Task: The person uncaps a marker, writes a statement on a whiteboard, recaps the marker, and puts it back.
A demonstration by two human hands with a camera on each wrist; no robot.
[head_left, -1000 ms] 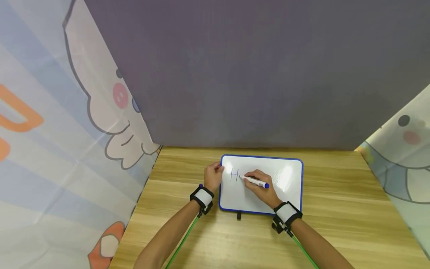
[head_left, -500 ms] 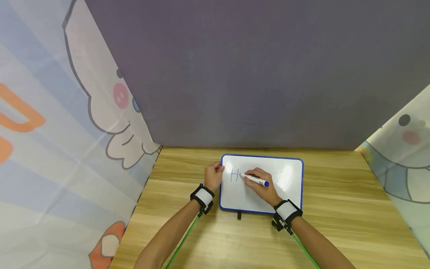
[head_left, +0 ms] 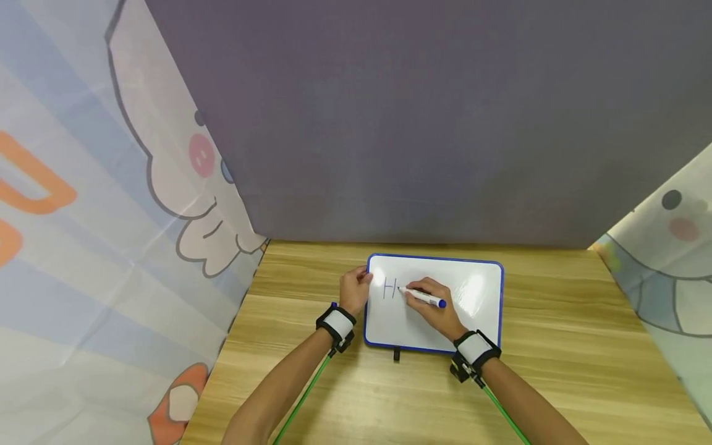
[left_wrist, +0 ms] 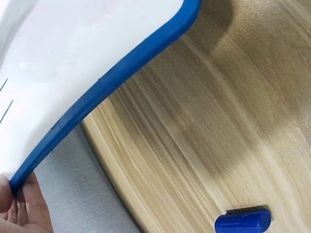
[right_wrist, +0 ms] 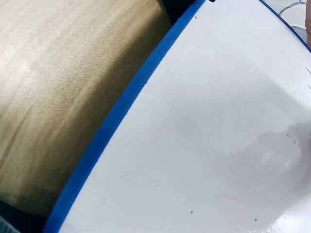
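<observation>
A whiteboard (head_left: 428, 327) with a blue rim stands out over the wooden table, with a blue letter H (head_left: 390, 288) near its upper left. My left hand (head_left: 353, 290) grips the board's left edge; in the left wrist view its thumb lies on the white face and its fingers (left_wrist: 36, 204) are behind the rim. Between the thumb and fingers of my right hand (head_left: 436, 312) is a white marker (head_left: 424, 296) with a blue end. Its tip is at the board's surface, just right of the H. Neither wrist view shows the marker.
A blue marker cap (left_wrist: 243, 222) lies on the wooden table (head_left: 556, 346) to the left of the board. A small black piece (head_left: 397, 354) sits at the board's lower edge. Behind the table rises a grey panel (head_left: 389, 123), with printed cloth (head_left: 111, 309) at the sides.
The marker's tip has shifted slightly up beside the H, along with my right hand. My left hand keeps its grip, and the board appears a few pixels higher.
</observation>
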